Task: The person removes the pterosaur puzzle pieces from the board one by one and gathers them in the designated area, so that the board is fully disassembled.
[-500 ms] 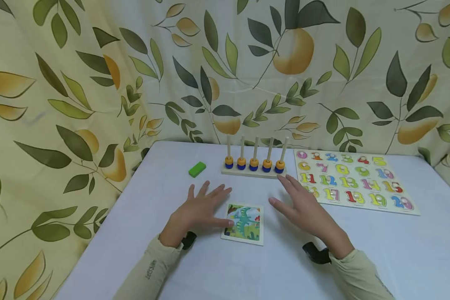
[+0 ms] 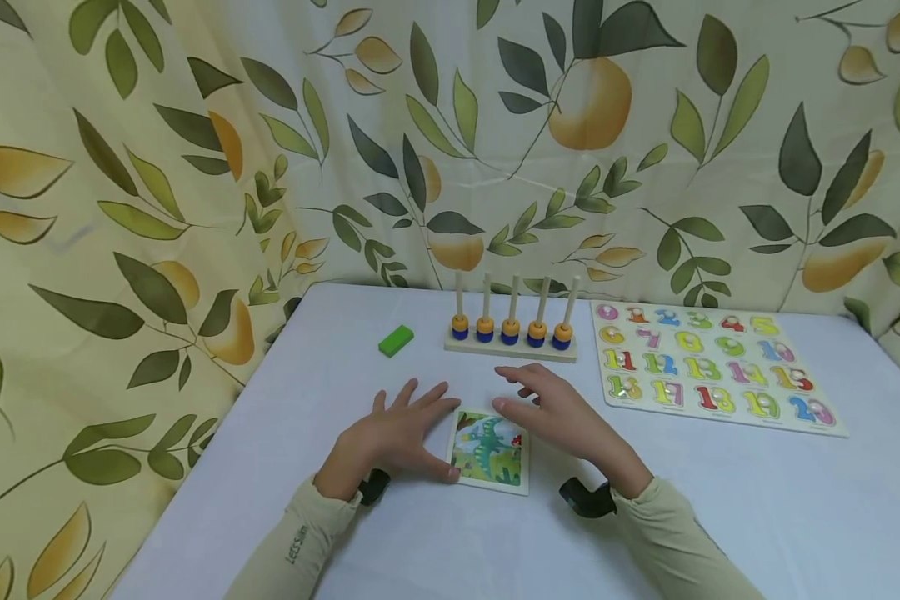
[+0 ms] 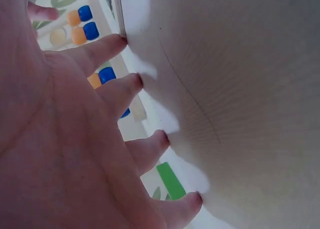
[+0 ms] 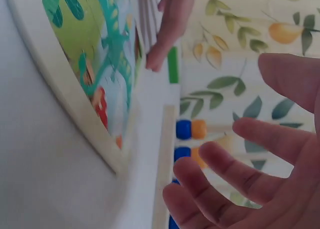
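Note:
A small square dinosaur picture puzzle [image 2: 487, 454] in a pale wooden frame lies on the white table [image 2: 757, 517] in front of me. My left hand [image 2: 397, 433] lies flat on the table at the puzzle's left side, fingers spread, and its thumb touches the frame's left edge. In the left wrist view its fingertips [image 3: 160, 139] press on the cloth. My right hand [image 2: 551, 417] hovers with loose, spread fingers over the puzzle's far right corner and holds nothing. The right wrist view shows the puzzle [image 4: 85, 64] close up and the right fingers [image 4: 260, 154] clear of it.
A wooden peg stand [image 2: 510, 333] with five posts, each carrying orange and blue beads, stands just beyond the hands. A green block [image 2: 395, 340] lies to its left. A number puzzle board [image 2: 712, 367] lies at the right. A leaf-patterned curtain [image 2: 195, 167] hangs behind and to the left.
My right hand has moved left and nearer, from beside the peg stand to the puzzle's far right corner. The left hand has stayed at the puzzle's left edge.

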`<state>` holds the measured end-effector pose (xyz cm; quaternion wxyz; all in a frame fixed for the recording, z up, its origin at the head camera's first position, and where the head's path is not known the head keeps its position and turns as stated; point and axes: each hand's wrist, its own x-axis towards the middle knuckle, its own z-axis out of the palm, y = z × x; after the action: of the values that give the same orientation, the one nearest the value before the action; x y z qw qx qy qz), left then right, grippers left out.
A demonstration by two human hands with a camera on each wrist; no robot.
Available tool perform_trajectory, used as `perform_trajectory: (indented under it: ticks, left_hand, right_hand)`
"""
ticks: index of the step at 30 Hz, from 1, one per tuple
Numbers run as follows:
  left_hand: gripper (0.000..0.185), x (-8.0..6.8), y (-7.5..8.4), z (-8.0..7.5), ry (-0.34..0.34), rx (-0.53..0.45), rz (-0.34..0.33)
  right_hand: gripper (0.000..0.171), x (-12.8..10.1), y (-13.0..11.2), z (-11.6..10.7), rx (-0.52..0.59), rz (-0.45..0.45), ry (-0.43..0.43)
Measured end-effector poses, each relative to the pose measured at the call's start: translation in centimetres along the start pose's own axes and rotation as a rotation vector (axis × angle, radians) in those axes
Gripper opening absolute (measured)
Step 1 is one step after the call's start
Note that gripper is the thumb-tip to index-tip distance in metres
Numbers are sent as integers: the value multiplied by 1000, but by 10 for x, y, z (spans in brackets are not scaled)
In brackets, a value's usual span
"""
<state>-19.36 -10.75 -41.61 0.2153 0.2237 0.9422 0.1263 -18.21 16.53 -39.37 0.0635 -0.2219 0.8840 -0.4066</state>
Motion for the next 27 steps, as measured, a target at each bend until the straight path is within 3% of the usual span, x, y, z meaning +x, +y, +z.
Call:
perform_trajectory:
  ticks: [6, 14, 27]
  left_hand:
    - [107, 1, -2, 2, -8, 23, 8]
    - [101, -3, -2, -5, -13, 34, 15]
    - [102, 0, -7, -3, -28, 35, 5]
  right_hand:
    - [44, 14, 2, 14, 6, -55, -105]
    - [32, 31, 4, 27, -70, -137, -198]
    - [29, 36, 2, 46, -191, -90, -165]
